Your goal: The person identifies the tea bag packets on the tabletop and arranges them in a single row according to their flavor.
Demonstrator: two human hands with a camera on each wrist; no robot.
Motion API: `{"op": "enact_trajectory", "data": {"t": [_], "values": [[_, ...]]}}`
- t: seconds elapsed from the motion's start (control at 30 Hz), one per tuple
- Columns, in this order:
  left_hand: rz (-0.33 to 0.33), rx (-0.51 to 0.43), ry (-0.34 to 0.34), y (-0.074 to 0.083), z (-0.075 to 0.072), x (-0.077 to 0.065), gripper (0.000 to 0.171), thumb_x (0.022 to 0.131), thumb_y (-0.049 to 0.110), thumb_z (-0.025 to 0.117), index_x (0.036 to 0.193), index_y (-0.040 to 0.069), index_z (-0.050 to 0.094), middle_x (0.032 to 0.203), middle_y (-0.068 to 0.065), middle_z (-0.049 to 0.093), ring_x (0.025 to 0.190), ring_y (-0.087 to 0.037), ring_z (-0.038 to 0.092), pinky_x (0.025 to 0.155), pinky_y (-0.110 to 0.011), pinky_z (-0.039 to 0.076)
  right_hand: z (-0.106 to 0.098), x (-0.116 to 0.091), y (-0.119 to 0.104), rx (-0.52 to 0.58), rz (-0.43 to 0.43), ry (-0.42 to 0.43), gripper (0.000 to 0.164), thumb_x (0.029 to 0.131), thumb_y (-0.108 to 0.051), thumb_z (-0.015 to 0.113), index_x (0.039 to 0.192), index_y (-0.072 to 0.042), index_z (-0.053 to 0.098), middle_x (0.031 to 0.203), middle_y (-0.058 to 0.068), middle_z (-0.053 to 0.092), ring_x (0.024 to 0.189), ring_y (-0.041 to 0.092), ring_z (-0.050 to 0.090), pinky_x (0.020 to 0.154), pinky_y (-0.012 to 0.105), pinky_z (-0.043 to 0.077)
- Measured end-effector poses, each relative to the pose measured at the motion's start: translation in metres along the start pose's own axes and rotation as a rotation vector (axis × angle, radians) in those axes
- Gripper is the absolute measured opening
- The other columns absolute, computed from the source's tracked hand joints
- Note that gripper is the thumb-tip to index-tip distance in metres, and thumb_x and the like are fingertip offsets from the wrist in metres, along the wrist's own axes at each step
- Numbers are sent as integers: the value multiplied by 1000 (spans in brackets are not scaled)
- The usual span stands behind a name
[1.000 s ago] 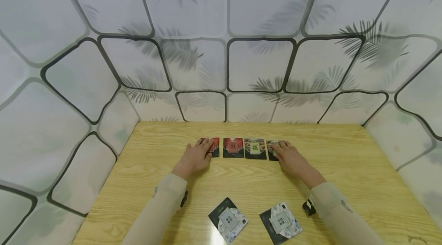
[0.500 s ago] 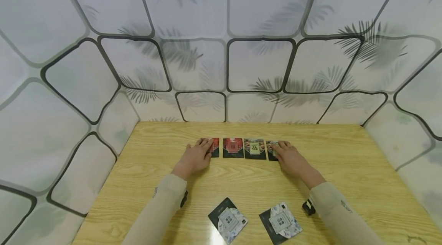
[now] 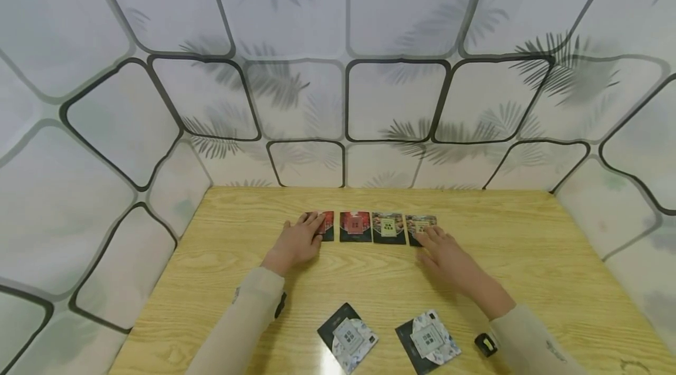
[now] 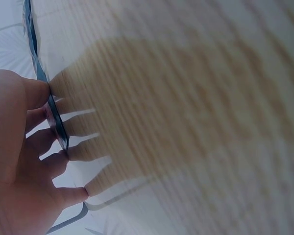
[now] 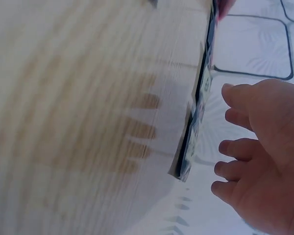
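Observation:
A row of flat square packets lies along the back of the table: a red-and-black packet (image 3: 328,227), a second red one (image 3: 355,226), then two with yellow labels, the inner packet (image 3: 388,227) and the outer packet (image 3: 421,222). My left hand (image 3: 296,241) rests on the leftmost red packet, fingers spread and partly covering it; the left wrist view shows its fingertips at the packet's thin edge (image 4: 59,125). Over the near right corner of the outer yellow-labelled packet is my right hand (image 3: 451,260), fingers loosely extended. In the right wrist view those fingers stand apart from the packets (image 5: 198,98).
Closer to me, two white-and-black packets, the left packet (image 3: 348,337) and the right packet (image 3: 428,341), lie askew between my forearms. The wood-grain table (image 3: 237,210) meets a patterned wall (image 3: 306,105) behind the row and at both sides.
My right hand has drawn back toward me and slightly right, uncovering most of the outer yellow-labelled packet. My left hand stays on the leftmost red packet.

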State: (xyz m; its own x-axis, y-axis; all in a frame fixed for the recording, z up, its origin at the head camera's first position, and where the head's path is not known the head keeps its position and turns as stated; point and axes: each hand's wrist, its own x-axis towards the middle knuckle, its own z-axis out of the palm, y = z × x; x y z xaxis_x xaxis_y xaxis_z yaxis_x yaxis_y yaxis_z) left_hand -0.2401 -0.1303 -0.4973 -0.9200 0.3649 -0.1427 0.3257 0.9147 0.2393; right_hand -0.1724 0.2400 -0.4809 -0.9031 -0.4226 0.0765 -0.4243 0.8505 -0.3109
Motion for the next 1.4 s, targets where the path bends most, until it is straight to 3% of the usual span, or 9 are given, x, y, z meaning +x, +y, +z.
{"op": "enact_trajectory", "data": {"t": [0.37, 0.67, 0.97, 1.4], "values": [[7, -6, 4, 0, 1, -3, 59, 112, 31, 47, 168, 15, 33, 172, -13, 34, 159, -39, 31, 122, -74, 27, -1, -38, -30, 26, -23, -15, 51, 108, -27, 61, 153, -3, 55, 159, 33, 45, 149, 58, 37, 118, 73, 33], [10, -5, -3, 1, -2, -3, 59, 113, 32, 45, 168, 16, 31, 172, -14, 33, 160, -39, 29, 122, -74, 27, 7, -57, -42, 9, -56, -38, 49, 107, -29, 62, 150, -6, 59, 157, 29, 49, 149, 53, 40, 120, 70, 33], [18, 24, -9, 1, -4, -1, 59, 114, 33, 44, 168, 15, 31, 172, -13, 32, 160, -39, 30, 122, -74, 28, 12, -75, -49, 52, -23, -89, 50, 106, -38, 62, 145, -6, 64, 156, 27, 52, 149, 51, 42, 121, 68, 33], [15, 16, -14, 1, -4, 0, 59, 113, 32, 44, 168, 15, 30, 173, -13, 32, 160, -39, 29, 122, -74, 27, 9, -94, -53, 152, 12, -209, 73, 100, -62, 60, 146, -5, 62, 159, 27, 49, 150, 53, 39, 119, 71, 32]]}}
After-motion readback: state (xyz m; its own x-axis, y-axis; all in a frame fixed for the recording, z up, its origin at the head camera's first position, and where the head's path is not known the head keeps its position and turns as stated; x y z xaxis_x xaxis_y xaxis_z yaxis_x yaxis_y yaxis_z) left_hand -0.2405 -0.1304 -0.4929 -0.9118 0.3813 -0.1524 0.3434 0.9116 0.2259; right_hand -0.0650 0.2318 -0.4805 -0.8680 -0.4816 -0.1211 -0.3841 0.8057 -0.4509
